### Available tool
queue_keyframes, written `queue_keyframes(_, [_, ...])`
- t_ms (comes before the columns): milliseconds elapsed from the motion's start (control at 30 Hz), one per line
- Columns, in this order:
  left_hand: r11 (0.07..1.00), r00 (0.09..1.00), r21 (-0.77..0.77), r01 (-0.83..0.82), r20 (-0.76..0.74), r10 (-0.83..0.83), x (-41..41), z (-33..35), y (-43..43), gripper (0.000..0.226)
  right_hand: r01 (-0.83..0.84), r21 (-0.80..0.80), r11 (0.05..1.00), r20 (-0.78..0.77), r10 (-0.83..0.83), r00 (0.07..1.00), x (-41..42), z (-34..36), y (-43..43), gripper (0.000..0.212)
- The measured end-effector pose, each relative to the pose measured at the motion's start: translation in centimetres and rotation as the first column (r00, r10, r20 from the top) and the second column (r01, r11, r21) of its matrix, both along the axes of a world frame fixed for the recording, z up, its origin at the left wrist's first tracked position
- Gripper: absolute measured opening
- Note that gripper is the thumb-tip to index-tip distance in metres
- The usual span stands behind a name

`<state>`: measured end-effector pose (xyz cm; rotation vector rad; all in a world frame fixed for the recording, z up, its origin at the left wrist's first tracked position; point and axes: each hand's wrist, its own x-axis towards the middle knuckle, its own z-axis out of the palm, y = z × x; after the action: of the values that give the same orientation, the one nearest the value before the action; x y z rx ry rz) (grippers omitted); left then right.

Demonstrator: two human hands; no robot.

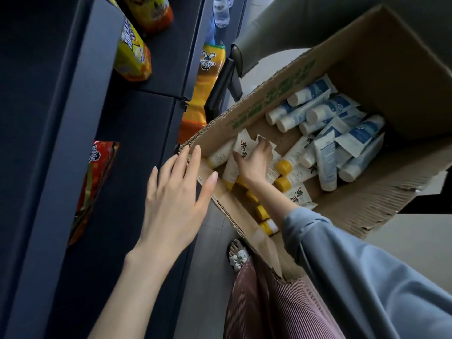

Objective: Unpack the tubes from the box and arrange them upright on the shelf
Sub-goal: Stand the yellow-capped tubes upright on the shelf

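Observation:
An open cardboard box (381, 69) stands on the floor right of a dark shelf unit (137, 133). Inside lie several cream tubes with yellow caps (291, 160) at the near left and several white-and-blue tubes (325, 108) at the far right. My right hand (254, 162) reaches into the box and grips a cream tube (243, 145) printed with black characters. My left hand (176, 196) hovers open, fingers spread, beside the box's near left flap, between box and shelf.
Yellow and orange snack bags (133, 52) and a red snack bag (95, 179) lie on the dark shelves at left. An orange bag (205, 89) sits low between shelf and box. Water bottles (221, 11) stand at the top. My sandalled foot (238, 255) is below the box.

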<state>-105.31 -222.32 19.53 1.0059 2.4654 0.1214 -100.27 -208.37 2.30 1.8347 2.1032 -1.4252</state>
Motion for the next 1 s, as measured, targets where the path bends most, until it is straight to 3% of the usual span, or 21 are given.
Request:
queue_keyframes(100, [1.0,1.0,-0.002,-0.015,-0.014,0.015,-0.3,-0.1,-0.5,0.071,-0.154,-0.078,0.985,-0.044,0.151,0.988,0.0,-0.6,1.8,0.077])
queue_keyframes(200, [0.999,0.999,-0.003,-0.046,-0.007,0.046,-0.5,-0.1,-0.9,0.069,-0.316,-0.09,0.944,0.054,0.322,0.945,0.1,-1.0,3.5,0.078])
queue_keyframes(333, [0.997,0.997,0.0,-0.075,0.002,0.075,-0.7,-0.2,-1.0,0.069,-0.402,-0.058,0.914,0.026,0.404,0.915,0.6,-0.3,4.6,0.074])
queue_keyframes(433, [0.996,0.996,0.019,-0.087,0.007,0.087,-0.6,-0.1,-0.8,0.067,-0.366,-0.102,0.925,-0.163,0.348,0.923,1.5,0.6,4.7,0.057])
queue_keyframes(600, [0.995,0.996,0.062,-0.083,0.016,0.083,0.0,-0.1,-0.1,0.066,-0.353,-0.137,0.926,-0.293,0.302,0.907,3.3,1.6,4.8,0.027])
queue_keyframes(800, [0.99,0.995,0.115,-0.087,0.051,0.081,0.7,-0.2,1.0,0.058,-0.297,-0.211,0.931,-0.435,0.182,0.882,3.2,4.1,4.4,0.02])
queue_keyframes(900, [0.981,0.992,0.164,-0.102,0.091,0.087,1.0,-0.2,1.5,0.057,-0.271,-0.237,0.933,-0.558,0.097,0.824,3.9,6.7,4.7,0.015])
queue_keyframes(1000, [0.958,0.98,0.255,-0.131,0.18,0.086,1.3,-0.2,2.1,0.059,-0.323,-0.215,0.922,-0.621,0.127,0.774,5.1,9.4,4.9,0.015])
